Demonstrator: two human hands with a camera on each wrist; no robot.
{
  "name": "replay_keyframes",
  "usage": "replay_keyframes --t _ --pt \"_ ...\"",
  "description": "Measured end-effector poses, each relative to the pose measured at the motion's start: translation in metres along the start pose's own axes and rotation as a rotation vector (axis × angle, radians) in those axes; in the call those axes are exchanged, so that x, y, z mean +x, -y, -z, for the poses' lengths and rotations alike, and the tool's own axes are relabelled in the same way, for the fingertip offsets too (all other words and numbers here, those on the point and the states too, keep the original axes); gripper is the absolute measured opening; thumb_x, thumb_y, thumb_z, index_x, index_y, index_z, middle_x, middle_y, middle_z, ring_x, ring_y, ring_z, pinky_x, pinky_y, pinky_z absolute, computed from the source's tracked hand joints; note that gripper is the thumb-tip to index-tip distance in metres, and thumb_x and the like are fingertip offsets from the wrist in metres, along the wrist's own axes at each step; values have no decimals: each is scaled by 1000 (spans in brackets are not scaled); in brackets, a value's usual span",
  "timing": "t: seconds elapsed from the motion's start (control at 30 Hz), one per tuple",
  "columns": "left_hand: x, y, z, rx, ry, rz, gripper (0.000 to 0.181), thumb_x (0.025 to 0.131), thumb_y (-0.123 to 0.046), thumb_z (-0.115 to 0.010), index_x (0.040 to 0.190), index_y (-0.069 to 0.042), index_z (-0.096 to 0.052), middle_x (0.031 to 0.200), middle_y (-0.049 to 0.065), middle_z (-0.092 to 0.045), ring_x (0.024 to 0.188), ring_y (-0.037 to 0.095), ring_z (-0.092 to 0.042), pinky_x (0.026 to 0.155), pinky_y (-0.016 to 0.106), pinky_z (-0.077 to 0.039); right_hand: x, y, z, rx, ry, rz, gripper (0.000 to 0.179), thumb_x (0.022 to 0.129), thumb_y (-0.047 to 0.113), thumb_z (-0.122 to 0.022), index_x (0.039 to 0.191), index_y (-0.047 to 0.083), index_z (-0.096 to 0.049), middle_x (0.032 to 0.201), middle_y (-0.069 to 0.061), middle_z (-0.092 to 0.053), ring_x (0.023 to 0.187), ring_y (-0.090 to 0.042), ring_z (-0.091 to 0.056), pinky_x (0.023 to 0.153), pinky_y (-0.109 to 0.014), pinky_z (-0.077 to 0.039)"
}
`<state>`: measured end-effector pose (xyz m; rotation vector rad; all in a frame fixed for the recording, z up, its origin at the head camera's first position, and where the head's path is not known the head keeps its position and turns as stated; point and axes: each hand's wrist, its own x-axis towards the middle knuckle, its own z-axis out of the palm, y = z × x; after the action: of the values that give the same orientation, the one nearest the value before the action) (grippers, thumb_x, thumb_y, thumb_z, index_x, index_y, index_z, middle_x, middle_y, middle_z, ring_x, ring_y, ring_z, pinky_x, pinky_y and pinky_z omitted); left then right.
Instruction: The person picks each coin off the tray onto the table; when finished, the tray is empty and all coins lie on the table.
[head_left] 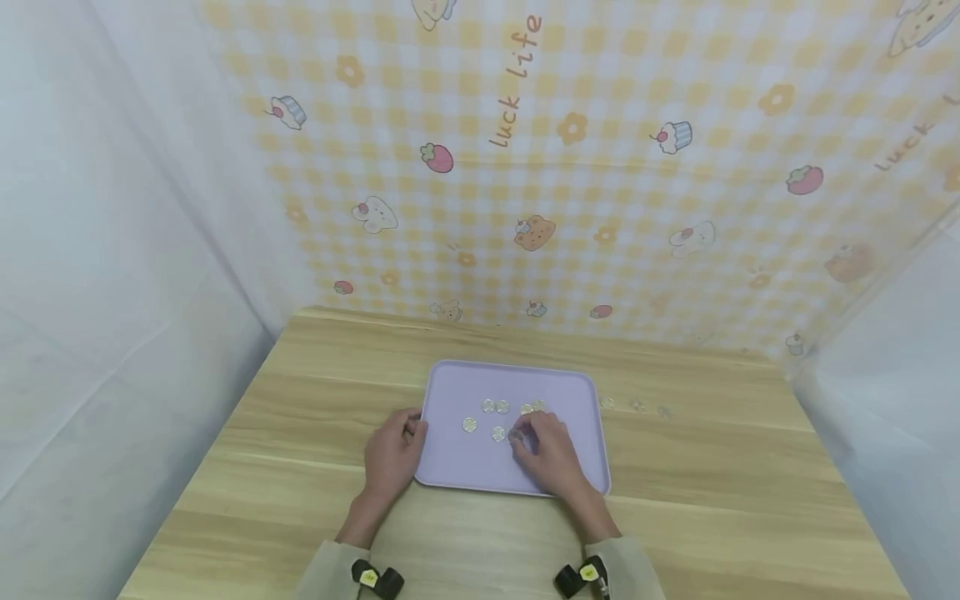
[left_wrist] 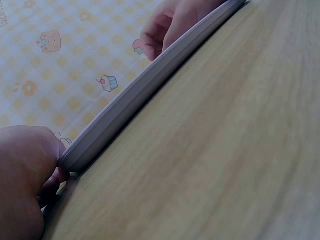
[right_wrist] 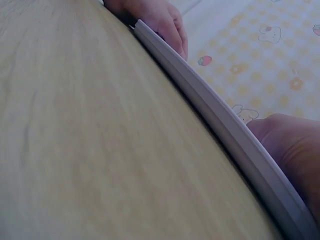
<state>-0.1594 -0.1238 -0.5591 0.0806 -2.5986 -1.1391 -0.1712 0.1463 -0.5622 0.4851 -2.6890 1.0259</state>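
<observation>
A lavender tray point(head_left: 457, 467) with a low raised rim lies on the wooden table, and several small, round, silvery coins point(head_left: 469, 425) are spread over its middle. At the tray's left edge my left hand point(head_left: 392, 457) grips the rim, thumb on the side; the left wrist view shows the fingers around the tray's corner point(left_wrist: 75, 162). Over the right half of the tray, my right hand point(head_left: 551, 454) pinches a coin point(head_left: 516, 435) between thumb and fingertips. Two coins point(head_left: 527, 409) lie just beyond its knuckles. The tray wall hides its fingertips in the right wrist view.
Three more round pieces point(head_left: 637, 406), faint and clear-looking, lie in a row on the wooden table point(head_left: 697, 483) right of the tray. A yellow checked cloth point(head_left: 480, 200) with cartoon prints hangs behind the table. White sheets point(head_left: 112, 333) close off both sides.
</observation>
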Motion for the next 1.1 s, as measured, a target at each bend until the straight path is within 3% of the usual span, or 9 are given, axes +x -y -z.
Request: replay_keyframes --t 0.2,0.33,0.7,1.1 --pt "-1 -1 0 4 7 4 25 91 -18 -70 113 -6 -71 74 -3 -65 54 6 -46 65 30 -38 -3 1 1 -30 -25 138 23 81 10 -76 102 16 -69 93 5 -68 87 -11 -55 80 -33 -45" --pt "-1 -1 0 2 11 8 25 91 -18 -70 113 -6 -71 74 -3 -64 54 7 -46 65 30 -37 -3 1 1 -47 -35 177 25 82 14 -78 107 13 -72 92 4 -68 85 -10 -54 81 -33 -44" --pt "0 -1 1 10 9 7 25 91 -19 -69 114 -7 -71 75 -3 -64 53 6 -45 63 28 -36 -2 3 2 -21 22 90 20 85 26 -78 102 16 -72 88 10 -64 83 -6 -51 78 -30 -43" --pt "-1 -1 1 17 0 4 25 91 -19 -70 113 -7 -71 74 -3 -64 54 6 -45 62 27 -37 -2 0 3 112 84 -14 19 82 25 -81 98 21 -72 84 18 -59 80 -3 -50 76 -26 -43"
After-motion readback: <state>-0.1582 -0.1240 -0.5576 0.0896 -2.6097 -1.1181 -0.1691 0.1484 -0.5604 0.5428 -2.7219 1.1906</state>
